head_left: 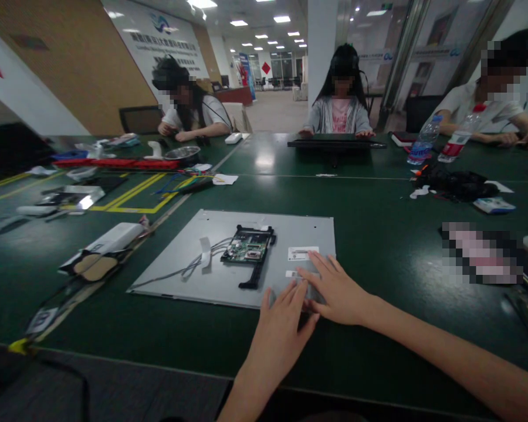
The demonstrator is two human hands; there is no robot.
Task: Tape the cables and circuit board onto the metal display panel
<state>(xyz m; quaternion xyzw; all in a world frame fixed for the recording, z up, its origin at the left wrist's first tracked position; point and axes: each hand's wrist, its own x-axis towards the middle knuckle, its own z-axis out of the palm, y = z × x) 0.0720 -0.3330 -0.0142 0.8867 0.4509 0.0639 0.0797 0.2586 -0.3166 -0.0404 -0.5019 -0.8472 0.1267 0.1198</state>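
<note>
Grey panel lies flat, circuit board uppermost, presumably for access, while left hand and right hand, fingers loosely spread and pinching nothing, lie at its near-right corner, apparently steadying it on the green table

The table is coloured dark green, the flat panel pale grey. The circuit board is coloured green, its bracket black, the cables grey, the larger label at three o'clock white. At ten o'clock from the panel, yellow lines and a red strip are seen. At two o'clock, a blue-capped bottle and a red-capped bottle are seen; at one o'clock, a pink shirt is worn under a striped grey jacket.
</note>
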